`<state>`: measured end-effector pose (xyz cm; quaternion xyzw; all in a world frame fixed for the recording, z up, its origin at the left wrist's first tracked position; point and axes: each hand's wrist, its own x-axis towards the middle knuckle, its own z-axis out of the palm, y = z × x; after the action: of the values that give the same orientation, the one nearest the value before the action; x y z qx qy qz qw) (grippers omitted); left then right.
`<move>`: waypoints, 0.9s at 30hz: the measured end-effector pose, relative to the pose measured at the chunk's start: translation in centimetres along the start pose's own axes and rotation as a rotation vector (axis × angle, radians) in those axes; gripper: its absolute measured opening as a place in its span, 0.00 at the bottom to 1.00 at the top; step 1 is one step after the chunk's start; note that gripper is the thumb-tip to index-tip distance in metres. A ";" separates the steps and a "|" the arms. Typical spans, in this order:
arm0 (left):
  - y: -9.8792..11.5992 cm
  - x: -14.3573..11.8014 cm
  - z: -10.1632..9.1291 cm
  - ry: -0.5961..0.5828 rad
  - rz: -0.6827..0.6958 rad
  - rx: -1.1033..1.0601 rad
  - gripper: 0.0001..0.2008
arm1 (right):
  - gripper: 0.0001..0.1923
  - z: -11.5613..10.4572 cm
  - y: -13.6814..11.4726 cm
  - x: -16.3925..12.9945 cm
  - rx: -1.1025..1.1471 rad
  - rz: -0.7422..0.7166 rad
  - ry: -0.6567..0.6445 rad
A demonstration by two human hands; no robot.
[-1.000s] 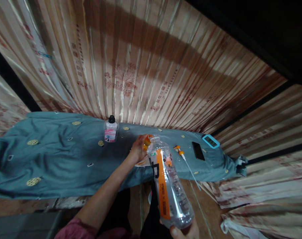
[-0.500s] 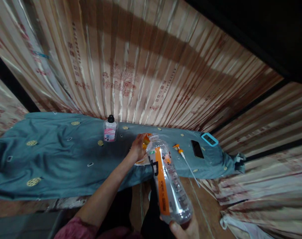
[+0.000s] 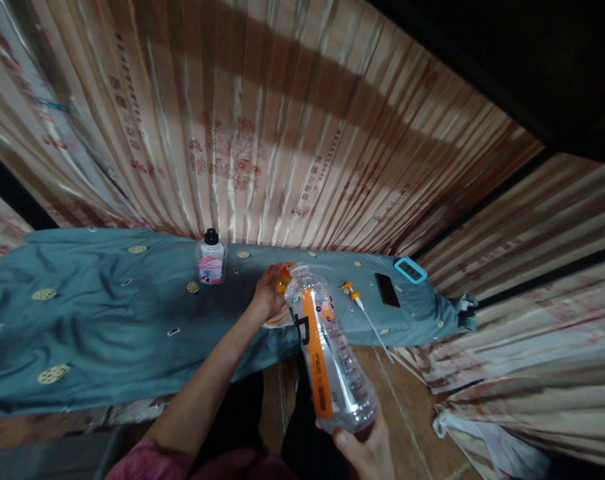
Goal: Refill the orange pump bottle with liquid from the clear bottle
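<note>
Phone point(image 3: 387, 291) and clock point(image 3: 410, 270) before a curtain point(image 3: 277, 100)
The dark phone lies near the blue-rimmed clock on a yellow-printed teal cloth point(image 3: 117, 313); the pleated curtain, printed in red, hangs behind, with brown floor point(image 3: 408, 393) below.

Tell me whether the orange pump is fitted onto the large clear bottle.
No, the orange pump lies on the teal cloth, apart from the large clear bottle that the right hand holds.

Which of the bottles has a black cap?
The pink-labelled bottle standing upright on the cloth; the larger orange-labelled bottle, tilted in the right hand, shows none.
</note>
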<state>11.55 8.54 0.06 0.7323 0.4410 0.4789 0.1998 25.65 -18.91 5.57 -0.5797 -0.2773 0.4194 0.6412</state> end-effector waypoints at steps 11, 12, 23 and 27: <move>0.2 0.0 0.2 0.040 -0.023 -0.066 0.28 | 0.47 -0.3 0.2 0.2 -0.026 -0.015 0.009; 0.4 0.1 0.0 0.041 -0.019 -0.062 0.27 | 0.46 -0.2 0.1 0.2 -0.020 -0.015 0.006; 1.3 0.1 -0.9 -0.003 -0.054 -0.049 0.27 | 0.37 -0.8 0.3 0.4 -0.011 -0.019 -0.015; 1.5 0.1 -1.1 -0.015 -0.056 -0.050 0.27 | 0.42 -0.6 0.3 0.3 0.005 -0.023 -0.025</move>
<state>11.28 7.72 1.66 0.7179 0.4477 0.4786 0.2346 26.24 -18.92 5.17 -0.5697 -0.2909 0.4197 0.6439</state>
